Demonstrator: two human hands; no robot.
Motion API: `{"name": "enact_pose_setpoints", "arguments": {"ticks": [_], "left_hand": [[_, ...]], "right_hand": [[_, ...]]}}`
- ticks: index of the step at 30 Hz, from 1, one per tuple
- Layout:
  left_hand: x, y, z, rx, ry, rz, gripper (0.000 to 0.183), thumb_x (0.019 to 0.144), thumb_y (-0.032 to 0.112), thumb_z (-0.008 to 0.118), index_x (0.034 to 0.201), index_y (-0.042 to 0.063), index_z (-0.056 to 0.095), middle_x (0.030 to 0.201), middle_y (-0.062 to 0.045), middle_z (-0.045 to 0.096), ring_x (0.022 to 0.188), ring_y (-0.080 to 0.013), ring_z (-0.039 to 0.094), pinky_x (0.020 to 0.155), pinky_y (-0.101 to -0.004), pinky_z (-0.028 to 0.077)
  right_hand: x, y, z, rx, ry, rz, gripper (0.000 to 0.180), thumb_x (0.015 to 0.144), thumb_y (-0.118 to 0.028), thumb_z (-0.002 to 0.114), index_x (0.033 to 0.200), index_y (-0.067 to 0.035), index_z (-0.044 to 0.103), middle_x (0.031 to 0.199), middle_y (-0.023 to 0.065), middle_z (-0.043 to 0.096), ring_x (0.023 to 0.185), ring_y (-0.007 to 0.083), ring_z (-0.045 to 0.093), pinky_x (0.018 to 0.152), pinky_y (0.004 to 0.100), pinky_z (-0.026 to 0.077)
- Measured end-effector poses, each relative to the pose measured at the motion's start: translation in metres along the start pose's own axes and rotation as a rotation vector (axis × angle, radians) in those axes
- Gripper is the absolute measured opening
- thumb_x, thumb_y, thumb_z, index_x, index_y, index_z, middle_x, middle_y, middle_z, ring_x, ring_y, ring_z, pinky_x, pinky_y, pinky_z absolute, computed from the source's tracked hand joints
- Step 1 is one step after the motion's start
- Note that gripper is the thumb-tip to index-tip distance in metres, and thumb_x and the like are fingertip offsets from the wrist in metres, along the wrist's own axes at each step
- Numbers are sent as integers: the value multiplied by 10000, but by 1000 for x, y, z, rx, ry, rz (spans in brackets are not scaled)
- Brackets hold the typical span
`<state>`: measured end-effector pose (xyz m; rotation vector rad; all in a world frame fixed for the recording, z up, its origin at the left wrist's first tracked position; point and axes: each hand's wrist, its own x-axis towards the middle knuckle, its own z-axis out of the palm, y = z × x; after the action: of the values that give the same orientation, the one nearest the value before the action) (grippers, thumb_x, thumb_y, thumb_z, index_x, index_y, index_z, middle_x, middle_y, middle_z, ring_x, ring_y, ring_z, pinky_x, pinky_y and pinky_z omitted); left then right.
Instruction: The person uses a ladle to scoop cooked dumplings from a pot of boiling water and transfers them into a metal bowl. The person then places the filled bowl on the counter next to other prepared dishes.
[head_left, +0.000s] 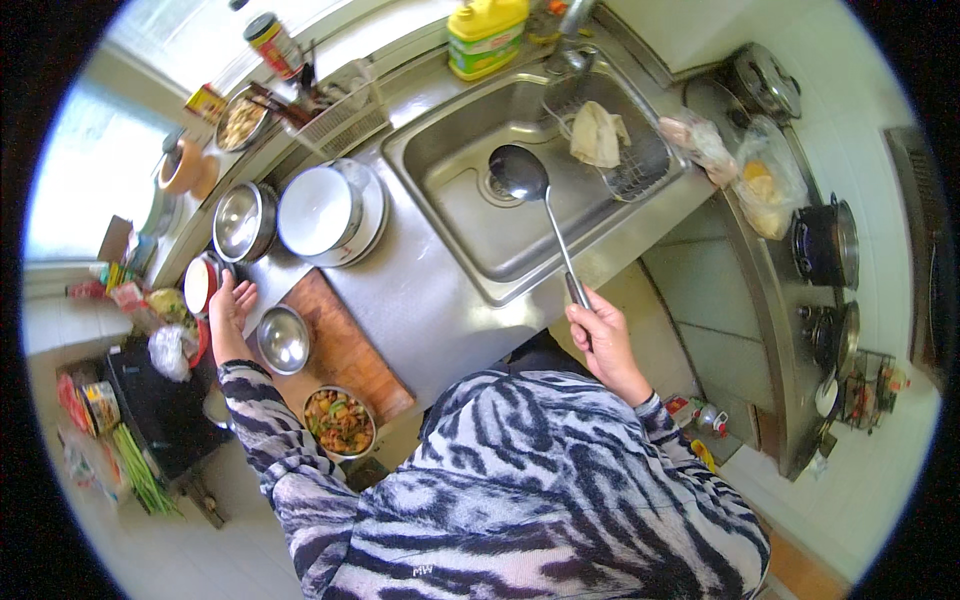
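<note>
My right hand (606, 334) grips the black handle of a metal ladle (519, 172), whose dark bowl hangs over the drain side of the stainless steel sink (480, 255). On the left, my left hand (231, 304) reaches out with fingers apart and nothing in it. It is nearest to a red-and-white round container (199, 286); whether they touch I cannot tell. Beside that wrist, an empty metal bowl (283, 341) sits at the edge of a wooden cutting board (341, 337). A bowl of cooked food with vegetables (339, 421) stands at the board's near end.
Stacked white bowls and plates (319, 210) and metal bowls (241, 223) stand behind the board. A cloth (596, 135) lies over a wire rack in the sink. A yellow jug (486, 37) stands behind it. To the right are plastic bags (769, 180) and a dark pot (825, 241).
</note>
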<state>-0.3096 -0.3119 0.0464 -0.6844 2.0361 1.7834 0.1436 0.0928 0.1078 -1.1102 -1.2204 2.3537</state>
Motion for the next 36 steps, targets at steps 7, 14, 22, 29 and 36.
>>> {"name": "enact_pose_setpoints", "arguments": {"ticks": [7, 14, 22, 29, 36], "left_hand": [[55, -8, 22, -112, 10, 127, 277, 839, 219, 685, 876, -32, 573, 746, -129, 609, 581, -221, 621, 488, -278, 545], [48, 6, 42, -144, 167, 59, 212, 812, 108, 683, 867, -57, 563, 726, -123, 590, 551, -228, 606, 462, -286, 547], [54, 25, 43, 357, 398, 554, 394, 801, 337, 688, 866, -43, 612, 740, -151, 640, 579, -206, 619, 512, -293, 489], [19, 98, 132, -510, -272, 227, 479, 909, 196, 576, 1221, -95, 360, 1131, -295, 517, 963, -382, 612, 760, -363, 569], [60, 128, 187, -598, -373, 255, 382, 853, 53, 556, 1165, -112, 411, 1106, -260, 534, 964, -435, 587, 815, -469, 561]], "right_hand": [[-7, -3, -17, -1, 47, -10, 492, 872, -47, 562, 1341, -4, 421, 724, -32, 476, 528, 20, 411, 425, 159, 310], [-3, -6, -21, -12, 90, -18, 494, 864, -45, 577, 1333, 3, 431, 684, -40, 468, 491, 29, 399, 410, 167, 304], [-1, -7, -9, -42, 45, -7, 437, 874, -49, 547, 1298, 12, 458, 692, -29, 458, 495, 21, 393, 414, 160, 293], [0, 0, -4, -46, 24, 11, 447, 875, -41, 547, 1308, 15, 450, 708, -22, 489, 493, 25, 399, 413, 166, 303], [-15, 6, -15, -27, 162, -61, 453, 878, -39, 543, 1316, 15, 441, 731, -9, 515, 493, 24, 410, 406, 163, 306]]}}
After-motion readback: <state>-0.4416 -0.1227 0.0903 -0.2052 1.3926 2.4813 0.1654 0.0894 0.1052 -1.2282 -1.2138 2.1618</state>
